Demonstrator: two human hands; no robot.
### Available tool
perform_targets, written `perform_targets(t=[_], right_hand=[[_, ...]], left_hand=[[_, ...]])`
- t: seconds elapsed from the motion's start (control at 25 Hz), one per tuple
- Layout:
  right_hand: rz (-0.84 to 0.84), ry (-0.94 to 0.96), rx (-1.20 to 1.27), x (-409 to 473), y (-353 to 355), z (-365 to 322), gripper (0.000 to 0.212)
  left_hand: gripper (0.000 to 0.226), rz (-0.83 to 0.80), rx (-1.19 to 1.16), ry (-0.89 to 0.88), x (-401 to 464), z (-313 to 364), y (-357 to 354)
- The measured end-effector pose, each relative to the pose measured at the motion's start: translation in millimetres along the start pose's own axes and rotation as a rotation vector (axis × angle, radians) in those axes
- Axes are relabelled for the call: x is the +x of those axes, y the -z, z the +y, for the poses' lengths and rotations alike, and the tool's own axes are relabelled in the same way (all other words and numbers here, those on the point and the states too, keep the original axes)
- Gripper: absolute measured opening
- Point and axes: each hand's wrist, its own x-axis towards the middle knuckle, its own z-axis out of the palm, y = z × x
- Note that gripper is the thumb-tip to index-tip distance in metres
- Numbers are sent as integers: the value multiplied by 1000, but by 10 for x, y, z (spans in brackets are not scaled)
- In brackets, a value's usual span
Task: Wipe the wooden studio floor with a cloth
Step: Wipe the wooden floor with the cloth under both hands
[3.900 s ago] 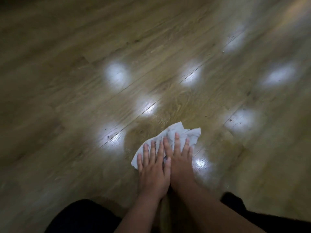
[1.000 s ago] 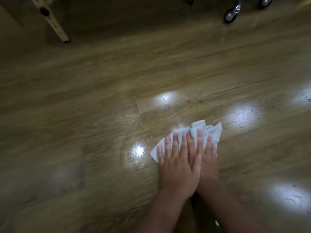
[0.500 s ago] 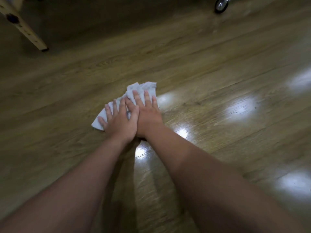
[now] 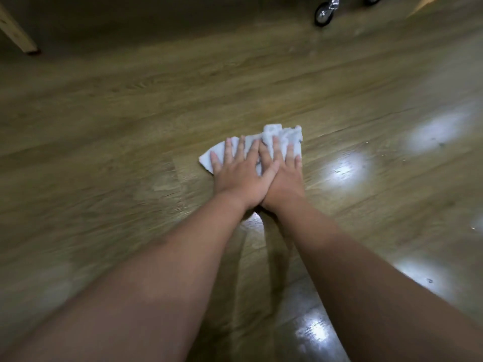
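Wooden floor (image 4: 130, 142): crumpled white cloth (image 4: 283, 137), caster wheel (image 4: 323, 14).

**Both hands flat on the cloth**

The left hand (image 4: 239, 176) and the right hand (image 4: 283, 178) lie side by side, palms down, fingers spread, on a crumpled white cloth (image 4: 281, 135). The left thumb overlaps the right hand. The cloth lies on the wooden floor (image 4: 130, 142), which shows bright reflections at right. Far away stand a wooden leg (image 4: 18, 35) and a caster wheel (image 4: 324, 14).
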Motion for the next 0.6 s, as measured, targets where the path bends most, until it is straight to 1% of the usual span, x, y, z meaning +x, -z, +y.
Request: perform_targets(t=[0.12, 0.2, 0.32, 0.44, 0.56, 0.6], right_hand=[[13, -51, -10, -898, -201, 369, 88], [0, -68, -22, -1523, -394, 365, 85], [58, -92, 85, -2134, -614, 39, 76], [63, -7, 108, -2233, -586, -78, 70], [-28, 30, 137, -1990, -459, 123, 76], [-39, 6, 140, -1877, -404, 221, 78]], left_hand=[[84, -17, -14, -90, -815, 355, -324], [82, -40, 28, -59, -1448, 379, -528], [82, -87, 74, 28, -2161, 122, -632], [84, -121, 79, 94, -2257, 2, -536], [92, -101, 42, 89, -1979, 194, -479], [93, -105, 27, 71, -1823, 297, -472]])
